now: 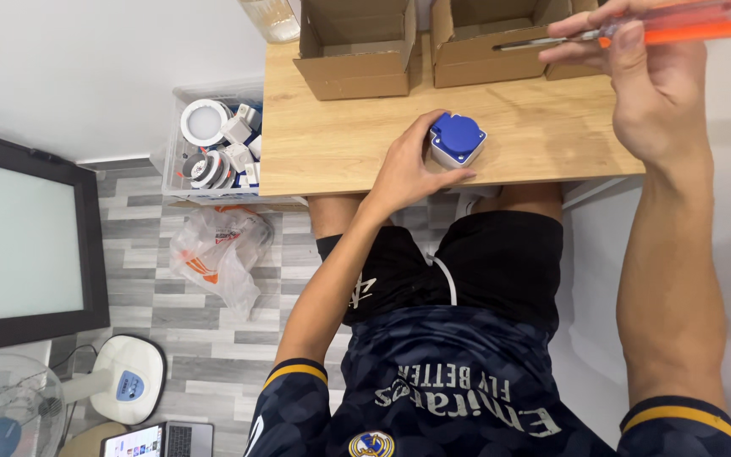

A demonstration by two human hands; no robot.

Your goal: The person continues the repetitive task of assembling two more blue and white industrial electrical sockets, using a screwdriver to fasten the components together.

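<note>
While the left hand (408,173) is cupping a small socket box with a white plastic body and a round blue hinged cap (457,140), its fingers are curling round the box's left side and its thumb is lying along the front, so the hand is closed on the box. That box is sitting on the pale wooden desk (332,140) close to the near edge, roughly midway along it. The right hand (636,85) is hanging raised over the far right corner, pinched shut on a screwdriver with a translucent orange plastic handle (687,25), and its thin metal shaft is pointing left across the right-hand one of two open brown cardboard boxes (467,51). The other cardboard carton (357,51) is standing at the far edge, left of centre.

Being so near the desk's front edge, the socket box is likely to slide off into the lap if the left hand is pushing or twisting it without pressing down. The screwdriver tip is well apart from the socket, and, brought in quickly, it could skid off the smooth blue cap towards the holding fingers. Beyond the desk's left edge a clear plastic bin of white round fittings (213,140) is standing on the floor, with a crumpled clear plastic bag (217,254) beside it.
</note>
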